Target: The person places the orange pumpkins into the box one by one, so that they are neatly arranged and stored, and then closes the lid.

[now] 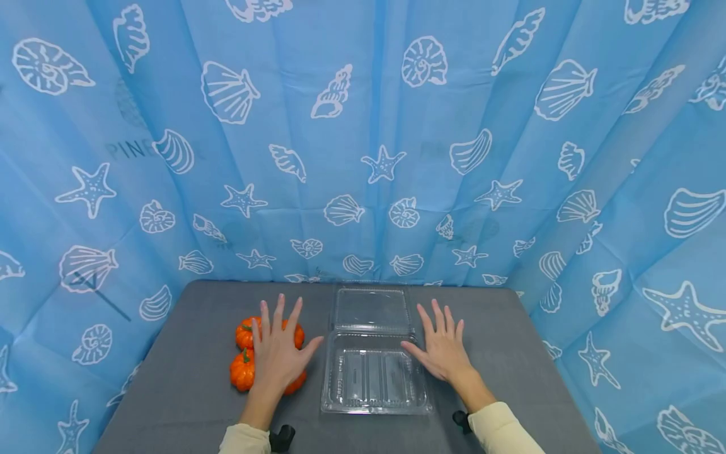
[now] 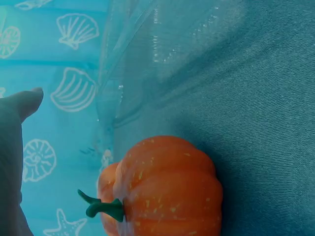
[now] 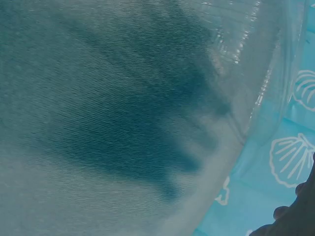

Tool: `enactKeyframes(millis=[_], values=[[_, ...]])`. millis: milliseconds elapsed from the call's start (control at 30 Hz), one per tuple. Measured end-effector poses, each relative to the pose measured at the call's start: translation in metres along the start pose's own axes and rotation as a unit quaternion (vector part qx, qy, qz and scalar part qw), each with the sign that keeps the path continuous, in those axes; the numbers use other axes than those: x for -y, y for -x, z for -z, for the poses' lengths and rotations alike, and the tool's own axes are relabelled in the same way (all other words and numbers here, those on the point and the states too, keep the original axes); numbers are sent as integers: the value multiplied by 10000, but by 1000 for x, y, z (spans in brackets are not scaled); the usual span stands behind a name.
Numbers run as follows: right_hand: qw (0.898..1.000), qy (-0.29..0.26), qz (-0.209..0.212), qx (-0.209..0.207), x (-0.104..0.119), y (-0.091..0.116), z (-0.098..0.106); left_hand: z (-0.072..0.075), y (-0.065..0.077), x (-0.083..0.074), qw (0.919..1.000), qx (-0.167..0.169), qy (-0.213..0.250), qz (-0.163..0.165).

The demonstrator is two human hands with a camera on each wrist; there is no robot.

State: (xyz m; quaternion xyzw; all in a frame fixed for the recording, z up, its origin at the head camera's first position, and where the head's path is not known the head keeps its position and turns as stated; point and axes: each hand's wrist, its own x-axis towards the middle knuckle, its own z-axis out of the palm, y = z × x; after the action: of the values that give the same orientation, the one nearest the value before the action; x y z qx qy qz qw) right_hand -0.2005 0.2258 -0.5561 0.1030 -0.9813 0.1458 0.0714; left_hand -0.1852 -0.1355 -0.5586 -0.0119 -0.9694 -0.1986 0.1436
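Note:
My left hand (image 1: 280, 356) is spread, fingers straight, above several small orange pumpkins, partly hiding them. A front-left pumpkin (image 1: 242, 372) and a back-left pumpkin (image 1: 246, 333) show beside it, each with a green stem. Up close in the left wrist view, one pumpkin (image 2: 170, 189) sits below the thumb, apart from it. An opened clear plastic clamshell box (image 1: 368, 407) lies between the hands, its lid (image 1: 371, 309) folded back. My right hand (image 1: 445, 353) is spread just right of the box, its thumb near the box's right rim. Neither hand holds anything.
A grey cloth-covered table (image 1: 187, 378) lies under everything. Behind it and at the sides hangs a blue curtain (image 1: 351, 170) printed with white shells and starfish. Dark wrist mounts (image 1: 282, 437) sit at the cream sleeves.

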Motion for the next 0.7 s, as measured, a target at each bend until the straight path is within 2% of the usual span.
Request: enactKeyframes(millis=[300,367,533,700], values=[[9997,-237,-30,110,-8,10,-4,3,8,12,9996,171,229,36],[9992,-369,-44,158,-10,11,-6,3,10,15,9994,104,321,9],[9946,-1002,-178,221,-16,17,-11,5,14,18,9983,-84,568,-97],[9815,-1896,-190,164,-22,21,-16,9,17,23,9953,59,961,-48]])
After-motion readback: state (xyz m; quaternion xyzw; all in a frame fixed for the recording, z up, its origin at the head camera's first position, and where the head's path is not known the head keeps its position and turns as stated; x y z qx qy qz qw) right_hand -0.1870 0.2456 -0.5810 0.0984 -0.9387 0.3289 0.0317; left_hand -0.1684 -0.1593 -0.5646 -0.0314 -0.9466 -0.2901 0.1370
